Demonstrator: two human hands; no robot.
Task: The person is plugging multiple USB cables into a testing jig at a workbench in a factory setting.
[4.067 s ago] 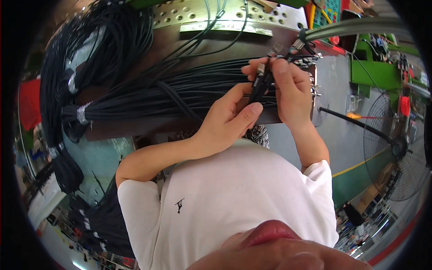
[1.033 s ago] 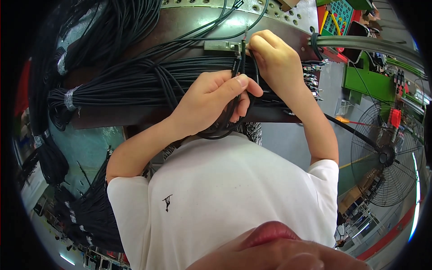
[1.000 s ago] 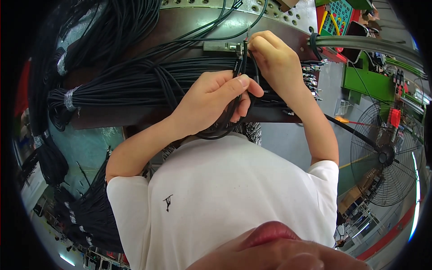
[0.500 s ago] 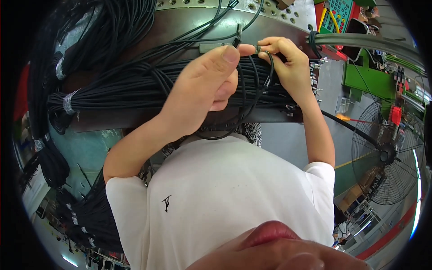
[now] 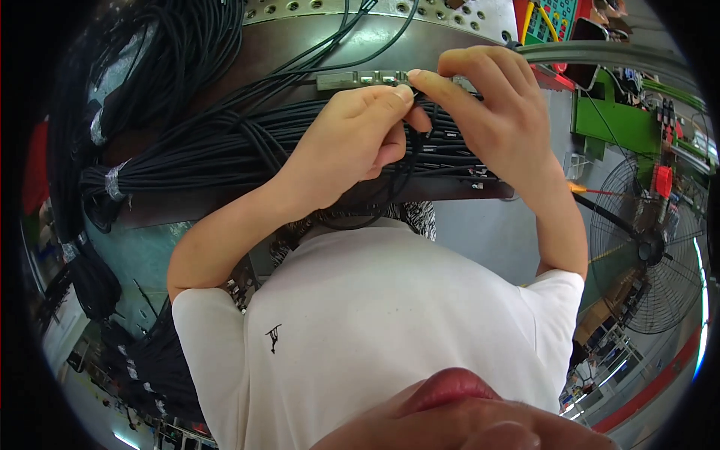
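Note:
My left hand is closed, thumb and forefinger pinching a thin black cable near its end, which the fingers mostly hide. Right behind the pinch lies a narrow grey metal bar with small silver connectors seated along it. My right hand arches over the bar's right part with its fingers apart. One of its fingertips touches the bar beside my left thumb, and I see nothing held in it. Below both hands, the pinched cable hangs in a loop over the table's near edge.
A tied bundle of black cables lies across the brown table, ends toward the right. More coiled cables sit at the far left. A perforated metal plate runs along the back. At right stand a grey rail and a black fan.
My right hand has let go of the cable end and risen with fingers spread. My left hand has closed into a pinch on the cable. Silver connectors on the bar are now uncovered.

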